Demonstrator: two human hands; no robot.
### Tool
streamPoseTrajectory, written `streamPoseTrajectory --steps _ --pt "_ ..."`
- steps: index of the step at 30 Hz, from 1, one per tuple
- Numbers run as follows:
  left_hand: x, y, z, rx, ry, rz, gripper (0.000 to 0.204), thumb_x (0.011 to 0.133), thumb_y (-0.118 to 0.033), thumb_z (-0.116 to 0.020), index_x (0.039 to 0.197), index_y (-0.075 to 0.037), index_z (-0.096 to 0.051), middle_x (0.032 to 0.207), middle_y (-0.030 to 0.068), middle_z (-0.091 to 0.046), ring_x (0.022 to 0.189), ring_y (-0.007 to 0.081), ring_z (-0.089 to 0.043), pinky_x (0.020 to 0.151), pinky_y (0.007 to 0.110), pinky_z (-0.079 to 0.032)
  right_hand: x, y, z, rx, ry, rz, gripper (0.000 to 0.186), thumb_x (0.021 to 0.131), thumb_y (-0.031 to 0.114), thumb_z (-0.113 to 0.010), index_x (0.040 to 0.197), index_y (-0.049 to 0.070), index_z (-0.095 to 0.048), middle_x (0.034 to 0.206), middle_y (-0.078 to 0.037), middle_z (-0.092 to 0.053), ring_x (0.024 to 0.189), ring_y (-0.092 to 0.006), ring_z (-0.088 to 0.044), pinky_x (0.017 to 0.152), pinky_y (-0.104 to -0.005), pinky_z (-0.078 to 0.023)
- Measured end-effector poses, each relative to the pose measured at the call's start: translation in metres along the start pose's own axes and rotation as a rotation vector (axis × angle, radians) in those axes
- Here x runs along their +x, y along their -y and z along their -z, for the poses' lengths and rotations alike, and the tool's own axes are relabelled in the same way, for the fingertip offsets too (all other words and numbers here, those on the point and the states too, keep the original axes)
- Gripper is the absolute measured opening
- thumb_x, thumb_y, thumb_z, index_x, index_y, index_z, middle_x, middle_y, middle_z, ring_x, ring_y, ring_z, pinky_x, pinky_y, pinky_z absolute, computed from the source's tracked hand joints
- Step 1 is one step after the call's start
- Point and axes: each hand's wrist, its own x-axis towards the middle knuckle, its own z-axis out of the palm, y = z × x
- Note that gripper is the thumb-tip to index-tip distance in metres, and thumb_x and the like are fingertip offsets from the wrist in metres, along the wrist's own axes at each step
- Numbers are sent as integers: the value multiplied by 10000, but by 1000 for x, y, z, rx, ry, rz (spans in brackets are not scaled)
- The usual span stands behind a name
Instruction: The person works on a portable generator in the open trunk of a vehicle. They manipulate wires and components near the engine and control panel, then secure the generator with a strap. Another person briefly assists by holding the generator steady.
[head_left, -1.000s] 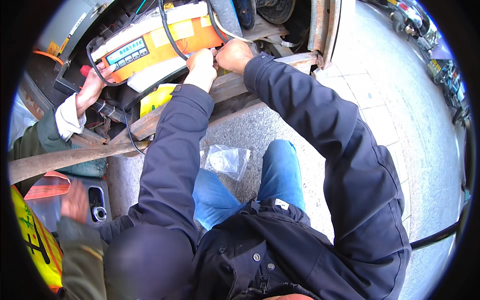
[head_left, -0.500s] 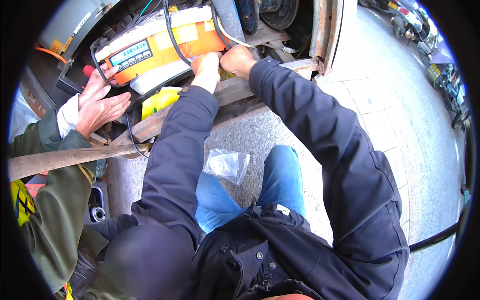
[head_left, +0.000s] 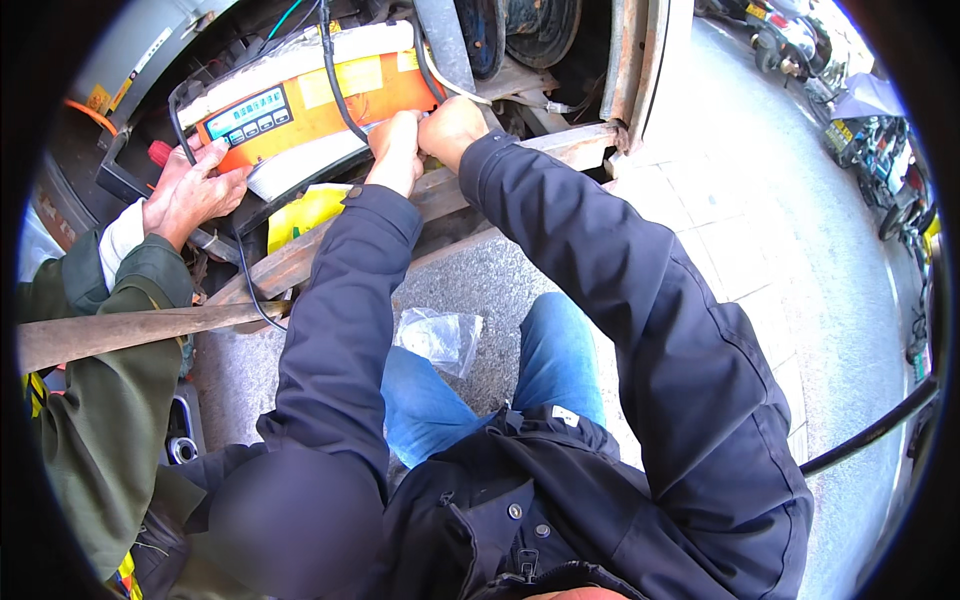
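A large orange box with a white top, a blue label and yellow stickers, like a battery, lies inside an open metal compartment. At its lower right corner my left hand is closed, fingers curled away from view. My right hand is a fist right beside it, the two touching or nearly so. What they grip is hidden behind them. A black cable runs down over the box to my left hand. Another dark cable passes just above my right hand. A co-worker's hands are at the box's left end.
A rusty metal rail crosses below my hands, with a yellow sheet behind it. On the ground between my knees lies a clear plastic bag. A wooden bar juts in from the left. Parked motorbikes line the right.
The co-worker's spread upper hand has drawn in toward the box's left end. My hands stay closed at the right corner. The whole view has shifted slightly.
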Motion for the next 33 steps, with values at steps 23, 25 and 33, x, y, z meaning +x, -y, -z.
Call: streamPoseTrajectory --steps 23,25,33 --pt "8 8 5 11 -3 -13 140 865 -5 -642 999 33 -649 813 147 -657 564 247 -603 438 398 -437 16 -5 -12 -157 155 59 243 761 226 -748 916 45 -793 1034 -258 -728 1063 -373 -706 906 -408 -562" --pt "7 5 7 21 -15 -17 121 886 -32 -644 992 26 -640 739 153 -641 463 232 -554 394 379 -383 18 -5 -14 -163 159 92 234 754 228 -759 896 46 -793 993 -247 -738 1027 -368 -721 881 -410 -567" --pt "-2 -5 6 220 34 32 159 880 -6 -513 934 79 -636 732 194 -633 436 284 -576 361 412 -420 26 -19 -23 120 255 65 250 858 245 -681 776 27 -773 728 -142 -740 761 -271 -746 742 -364 -568"
